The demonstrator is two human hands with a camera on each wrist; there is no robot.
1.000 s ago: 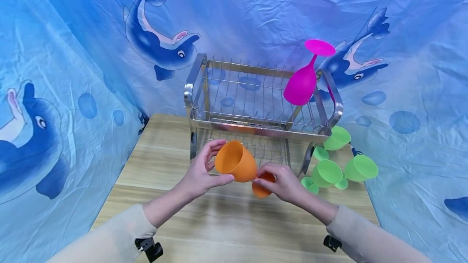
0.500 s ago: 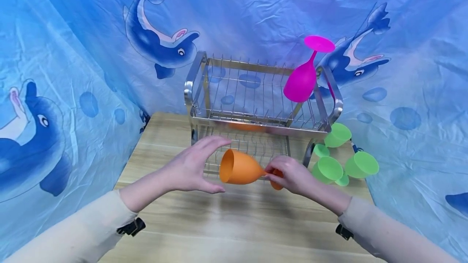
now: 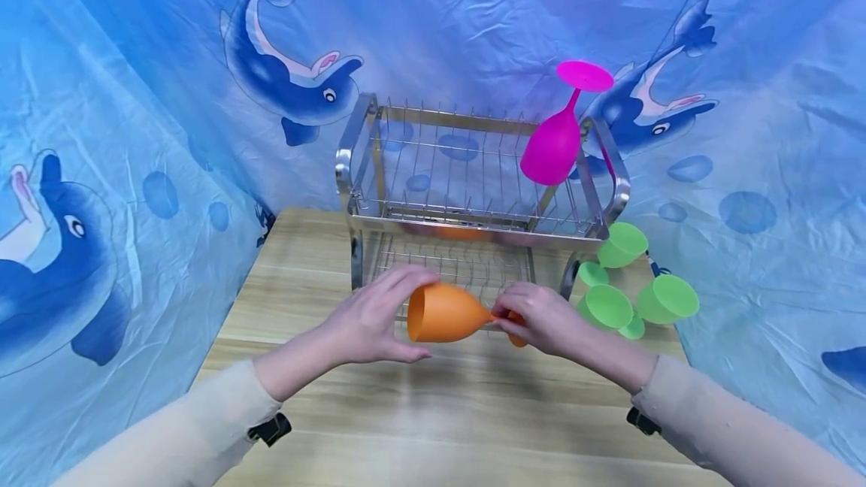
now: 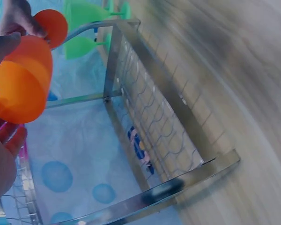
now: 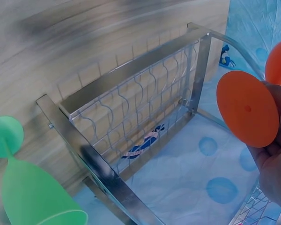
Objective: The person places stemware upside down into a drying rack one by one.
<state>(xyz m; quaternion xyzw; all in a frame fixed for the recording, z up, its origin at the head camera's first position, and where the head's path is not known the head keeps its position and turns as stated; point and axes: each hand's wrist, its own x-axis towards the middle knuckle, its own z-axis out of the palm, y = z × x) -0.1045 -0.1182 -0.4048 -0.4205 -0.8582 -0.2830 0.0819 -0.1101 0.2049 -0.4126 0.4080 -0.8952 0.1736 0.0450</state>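
Note:
An orange plastic wine goblet (image 3: 446,313) lies sideways in the air before the rack, its mouth facing left. My right hand (image 3: 546,323) pinches its stem close to the round foot (image 5: 247,108). Around the mouth end, my left hand (image 3: 368,322) is spread: the fingers reach the upper side of the bowl, while the thumb stays below it with a small gap. In the left wrist view the goblet's bowl (image 4: 25,82) shows hollow, with the left fingertips just under its rim.
A two-tier metal dish rack (image 3: 473,228) stands at the back of the wooden table (image 3: 406,427). A magenta goblet (image 3: 555,145) leans upside down on its upper right. Several green goblets (image 3: 668,299) lie right of it. Blue dolphin-print cloth (image 3: 135,81) surrounds the table.
The orange goblet has turned from tilted to sideways and shifted slightly right with my right hand. My left hand let go of the bowl, spread wide, then came back to its rim.

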